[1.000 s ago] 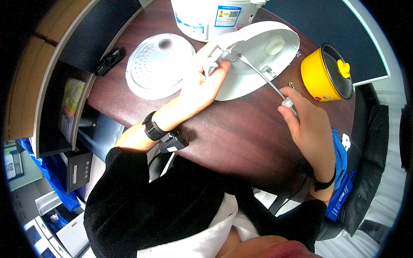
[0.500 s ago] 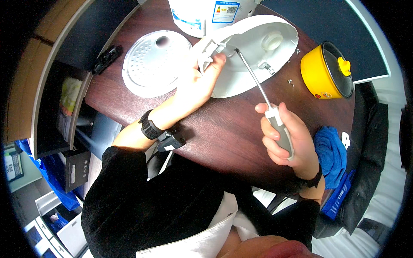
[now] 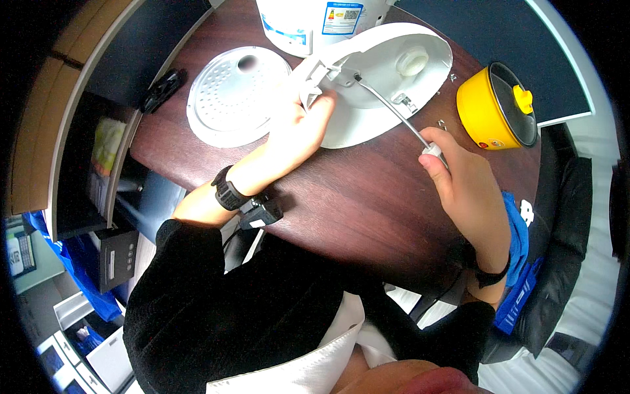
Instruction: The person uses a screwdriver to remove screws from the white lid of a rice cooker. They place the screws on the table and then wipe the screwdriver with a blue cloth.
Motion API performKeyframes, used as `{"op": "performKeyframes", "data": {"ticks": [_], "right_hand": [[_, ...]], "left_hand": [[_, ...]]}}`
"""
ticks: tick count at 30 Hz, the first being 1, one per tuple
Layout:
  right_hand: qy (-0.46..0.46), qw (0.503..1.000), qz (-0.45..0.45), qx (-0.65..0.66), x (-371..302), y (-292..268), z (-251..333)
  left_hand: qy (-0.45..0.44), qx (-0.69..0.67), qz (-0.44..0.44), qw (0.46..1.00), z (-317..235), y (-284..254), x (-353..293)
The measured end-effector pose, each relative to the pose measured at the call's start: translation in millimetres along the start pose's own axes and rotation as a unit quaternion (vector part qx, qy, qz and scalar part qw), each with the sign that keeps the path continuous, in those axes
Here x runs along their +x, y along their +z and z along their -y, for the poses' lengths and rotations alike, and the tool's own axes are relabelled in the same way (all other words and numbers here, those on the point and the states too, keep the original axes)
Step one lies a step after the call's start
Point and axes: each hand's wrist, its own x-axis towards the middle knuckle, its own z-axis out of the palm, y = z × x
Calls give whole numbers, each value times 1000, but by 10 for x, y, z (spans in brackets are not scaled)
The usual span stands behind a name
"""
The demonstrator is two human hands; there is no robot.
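Observation:
A white appliance lid [image 3: 387, 92] lies tilted with its hollow inner side up, showing a round white fitting and small brackets. My left hand [image 3: 298, 131] grips its left edge beside the hinge part, fingers mostly hidden behind the rim. In my right hand [image 3: 466, 174] is a screwdriver [image 3: 396, 111], its grey-and-white handle largely covered by my closed fingers. The metal shaft slants up to the left, and its tip is at a small hole or screw spot inside the lid, near the hinge. Whether the tip sits in a screw cannot be made out.
A perforated white disc [image 3: 236, 98] lies left of the lid, and a white appliance body [image 3: 312, 26] stands behind it. Small clear pieces [image 3: 441, 125] lie near a yellow pot [image 3: 495, 108]. A blue cloth [image 3: 517, 230] sits at the table's right edge, a black object [image 3: 163, 90] at the far left.
My right hand has moved up and right and turned over, back of the hand now showing. The screwdriver lies at a flatter slant. The lid and my left hand shifted only slightly.

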Motion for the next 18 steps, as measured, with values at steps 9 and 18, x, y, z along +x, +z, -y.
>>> {"op": "performKeyframes", "data": {"ticks": [9,18], "right_hand": [[146,902,169,368,23,5,-95],[230,520,210,795,-131,375,-42]], "left_hand": [[-104,-34,-1,994,-15,3,40],[-88,-7,-12,996,-29,-7,44]]}}
